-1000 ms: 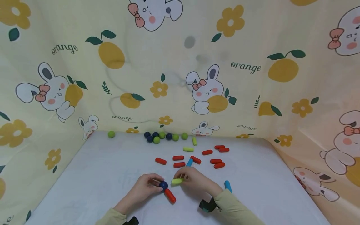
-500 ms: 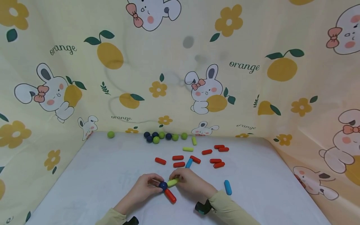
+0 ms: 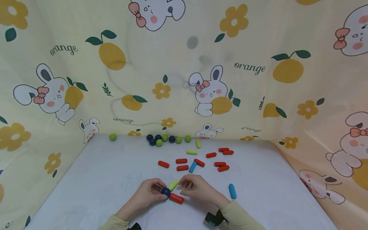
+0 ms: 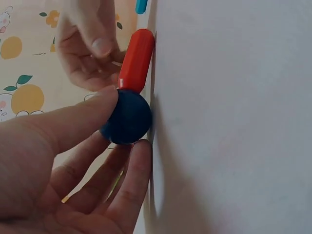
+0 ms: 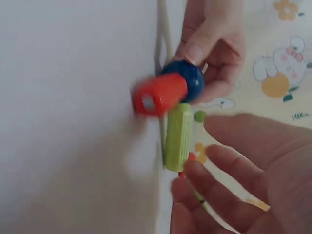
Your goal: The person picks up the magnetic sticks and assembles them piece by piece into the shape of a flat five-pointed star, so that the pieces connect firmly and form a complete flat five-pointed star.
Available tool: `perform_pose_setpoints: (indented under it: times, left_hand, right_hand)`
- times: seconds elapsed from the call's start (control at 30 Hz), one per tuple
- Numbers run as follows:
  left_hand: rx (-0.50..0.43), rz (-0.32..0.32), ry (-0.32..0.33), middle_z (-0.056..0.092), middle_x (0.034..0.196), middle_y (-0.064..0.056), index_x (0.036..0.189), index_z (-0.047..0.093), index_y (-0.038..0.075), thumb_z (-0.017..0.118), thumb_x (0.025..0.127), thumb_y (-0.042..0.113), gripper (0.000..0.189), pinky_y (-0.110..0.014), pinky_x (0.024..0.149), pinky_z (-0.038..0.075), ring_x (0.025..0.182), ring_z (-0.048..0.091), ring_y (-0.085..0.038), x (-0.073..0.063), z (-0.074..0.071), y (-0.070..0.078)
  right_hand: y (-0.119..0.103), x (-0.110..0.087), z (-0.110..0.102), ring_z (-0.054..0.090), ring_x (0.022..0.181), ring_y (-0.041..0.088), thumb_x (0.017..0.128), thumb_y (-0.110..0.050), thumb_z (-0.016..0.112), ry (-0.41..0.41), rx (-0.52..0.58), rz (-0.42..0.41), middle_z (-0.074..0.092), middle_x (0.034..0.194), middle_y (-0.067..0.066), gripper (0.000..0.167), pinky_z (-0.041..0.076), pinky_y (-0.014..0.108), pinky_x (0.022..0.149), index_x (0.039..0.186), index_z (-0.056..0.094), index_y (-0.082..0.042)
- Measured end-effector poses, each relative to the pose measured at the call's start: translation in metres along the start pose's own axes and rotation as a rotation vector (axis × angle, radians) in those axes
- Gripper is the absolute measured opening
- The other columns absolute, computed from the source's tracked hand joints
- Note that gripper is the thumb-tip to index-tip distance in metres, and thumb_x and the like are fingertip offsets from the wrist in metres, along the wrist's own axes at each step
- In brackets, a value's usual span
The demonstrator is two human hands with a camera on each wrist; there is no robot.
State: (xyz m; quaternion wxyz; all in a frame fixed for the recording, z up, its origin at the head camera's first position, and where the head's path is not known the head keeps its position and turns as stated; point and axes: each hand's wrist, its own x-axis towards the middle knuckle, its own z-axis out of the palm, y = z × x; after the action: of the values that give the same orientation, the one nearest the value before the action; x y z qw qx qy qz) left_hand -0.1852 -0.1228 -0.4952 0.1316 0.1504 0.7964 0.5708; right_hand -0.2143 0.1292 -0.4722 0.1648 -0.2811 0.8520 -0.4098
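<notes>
My left hand pinches a dark blue ball between thumb and fingers, low over the table. A red rod and a yellow-green rod both stick out from the ball, as the right wrist view also shows, with a flat silvery tip on the free end of the red rod. In the left wrist view the thumb lies on top of the blue ball. My right hand hovers just right of the two rods, fingers loosely bent and apart, holding nothing.
Several red rods lie beyond the hands, with a blue rod among them and another blue rod at right. Along the back edge sit green balls, dark blue balls and yellow-green rods. A patterned cloth rises behind.
The right hand brought the yellow-green rod to the blue ball, then let go and drew back to the right. The ball has turned, swinging both rods counterclockwise in the head view.
</notes>
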Motion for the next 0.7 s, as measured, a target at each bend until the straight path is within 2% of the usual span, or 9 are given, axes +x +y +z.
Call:
perform_pose_setpoints:
  times: [0.13, 0.37, 0.5, 0.6, 0.7]
  left_hand:
    - [-0.015, 0.006, 0.000, 0.064, 0.092, -0.005, 0.097, 0.065, 0.003, 0.081, 0.075, 0.008, 0.028, -0.025, 0.071, 0.054, 0.084, 0.062, -0.020, -0.003, 0.002, 0.002]
    - [-0.011, -0.046, 0.016, 0.065, 0.090, -0.004, 0.099, 0.061, 0.004, 0.083, 0.073, 0.010, 0.034, -0.030, 0.071, 0.055, 0.079, 0.063, -0.019, -0.006, 0.009, 0.007]
    - [-0.027, -0.114, 0.024, 0.065, 0.091, -0.004, 0.112, 0.056, 0.002, 0.080, 0.078, 0.017, 0.043, -0.032, 0.072, 0.056, 0.078, 0.065, -0.018, -0.005, 0.012, 0.008]
    - [-0.085, -0.177, 0.018, 0.065, 0.091, -0.006, 0.128, 0.047, -0.001, 0.071, 0.087, 0.018, 0.051, -0.033, 0.069, 0.057, 0.076, 0.065, -0.020, -0.002, 0.013, 0.009]
    - [-0.168, -0.228, -0.020, 0.065, 0.089, -0.009, 0.140, 0.035, -0.005, 0.061, 0.095, 0.015, 0.056, -0.034, 0.067, 0.057, 0.073, 0.066, -0.023, 0.001, 0.013, 0.010]
  right_hand:
    - [0.001, -0.005, 0.006, 0.056, 0.083, 0.013, 0.083, -0.022, 0.076, -0.070, 0.008, 0.000, 0.063, 0.089, -0.005, 0.023, 0.049, 0.024, 0.072, 0.104, 0.067, -0.017]
    - [0.004, -0.006, 0.007, 0.055, 0.080, 0.011, 0.085, -0.017, 0.074, -0.062, -0.017, 0.004, 0.063, 0.086, -0.008, 0.018, 0.049, 0.024, 0.071, 0.101, 0.068, -0.022]
    - [0.008, -0.003, 0.003, 0.056, 0.082, 0.010, 0.086, -0.012, 0.072, -0.062, -0.019, 0.012, 0.064, 0.090, -0.009, 0.020, 0.049, 0.025, 0.074, 0.102, 0.068, -0.023]
    - [0.012, -0.001, 0.000, 0.057, 0.085, 0.010, 0.086, -0.010, 0.071, -0.059, -0.006, 0.010, 0.064, 0.094, -0.010, 0.022, 0.049, 0.026, 0.078, 0.104, 0.068, -0.022]
    - [0.016, 0.002, -0.003, 0.057, 0.089, 0.011, 0.087, -0.007, 0.070, -0.049, 0.009, 0.016, 0.064, 0.095, -0.010, 0.024, 0.048, 0.027, 0.081, 0.105, 0.067, -0.022]
